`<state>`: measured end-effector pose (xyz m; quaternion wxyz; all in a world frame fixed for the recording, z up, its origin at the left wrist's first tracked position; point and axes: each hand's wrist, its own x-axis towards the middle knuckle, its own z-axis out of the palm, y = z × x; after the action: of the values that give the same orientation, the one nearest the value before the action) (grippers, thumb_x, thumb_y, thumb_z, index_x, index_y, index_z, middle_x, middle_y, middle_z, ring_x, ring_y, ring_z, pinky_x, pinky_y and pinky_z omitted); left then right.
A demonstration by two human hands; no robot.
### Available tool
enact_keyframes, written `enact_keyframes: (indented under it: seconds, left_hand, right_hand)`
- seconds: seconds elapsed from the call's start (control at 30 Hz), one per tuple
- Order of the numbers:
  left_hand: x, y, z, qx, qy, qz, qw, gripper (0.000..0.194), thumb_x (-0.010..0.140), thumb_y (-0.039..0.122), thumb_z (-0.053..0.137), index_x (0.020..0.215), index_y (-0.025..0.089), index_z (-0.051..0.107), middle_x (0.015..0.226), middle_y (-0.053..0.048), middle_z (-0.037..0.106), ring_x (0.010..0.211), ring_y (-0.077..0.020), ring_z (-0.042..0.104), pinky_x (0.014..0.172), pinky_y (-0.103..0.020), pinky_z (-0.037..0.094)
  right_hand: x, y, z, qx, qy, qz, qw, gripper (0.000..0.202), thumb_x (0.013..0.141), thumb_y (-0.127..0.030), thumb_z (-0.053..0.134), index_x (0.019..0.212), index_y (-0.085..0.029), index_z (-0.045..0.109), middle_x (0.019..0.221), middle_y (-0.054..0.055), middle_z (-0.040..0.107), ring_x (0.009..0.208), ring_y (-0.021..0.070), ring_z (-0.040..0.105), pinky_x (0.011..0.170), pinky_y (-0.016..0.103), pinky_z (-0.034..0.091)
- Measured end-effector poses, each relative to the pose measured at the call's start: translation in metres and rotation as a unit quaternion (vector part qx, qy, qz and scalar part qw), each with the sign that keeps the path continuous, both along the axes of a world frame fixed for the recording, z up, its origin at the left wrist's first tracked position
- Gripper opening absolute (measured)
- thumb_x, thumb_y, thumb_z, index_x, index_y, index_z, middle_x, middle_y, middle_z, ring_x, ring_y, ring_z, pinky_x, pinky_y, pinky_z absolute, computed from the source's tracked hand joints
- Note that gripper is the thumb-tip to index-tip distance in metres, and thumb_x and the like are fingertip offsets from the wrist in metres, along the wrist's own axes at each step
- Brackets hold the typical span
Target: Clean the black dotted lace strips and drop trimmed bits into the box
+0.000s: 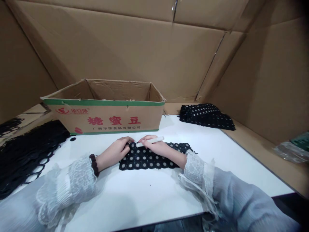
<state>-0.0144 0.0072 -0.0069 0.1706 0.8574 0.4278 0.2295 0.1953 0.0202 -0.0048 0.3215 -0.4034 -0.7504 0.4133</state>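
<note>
A black sheet (144, 163) with rows of pale round dots lies flat on the white table in front of me. My left hand (116, 152) is at its upper left corner, thumb and fingers closed on the edge. In my right hand (155, 147) is a white pen-like tool (157, 139), gripped by the fingers above the sheet's top row. Its lower end points down and left, close to the dots near my left fingertips. The right hand and wrist cover part of the sheet.
Behind the hands stands an open cardboard box (116, 119) with a green rim. Black sheets with ring-shaped holes (26, 151) are heaped at left. A folded dotted black bundle (205, 116) lies at back right. Cardboard walls (135, 48) enclose the white table (135, 196). Clear plastic (291, 151) is far right.
</note>
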Motion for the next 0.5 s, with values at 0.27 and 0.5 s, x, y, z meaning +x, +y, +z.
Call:
enact_keyframes:
  seconds: [0.27,0.5]
  left_hand:
    - [-0.0001,-0.0025,0.0064,-0.059,-0.009,0.012,0.998,0.020,0.083,0.019,0.032,0.085,0.017,0.052,0.086,-0.003,0.058,0.083,-0.0179,0.052,0.079,-0.032,0.040]
    - [0.0020,-0.0059,0.0023,-0.023,0.010,-0.002,1.000,0.019,0.087,0.030,0.036,0.075,0.018,0.043,0.078,-0.002,0.051,0.075,-0.0175,0.048,0.071,-0.030,0.037]
  right_hand:
    - [0.0004,-0.0001,0.0006,0.056,-0.063,0.040,0.996,0.032,0.086,-0.032,0.041,0.060,-0.017,0.053,0.072,0.001,0.059,0.075,0.0138,0.055,0.074,0.026,0.040]
    - [-0.0079,-0.0064,-0.0011,0.130,-0.102,0.032,0.986,0.031,0.087,-0.032,0.037,0.059,-0.019,0.037,0.065,-0.002,0.044,0.065,0.0115,0.045,0.064,0.024,0.035]
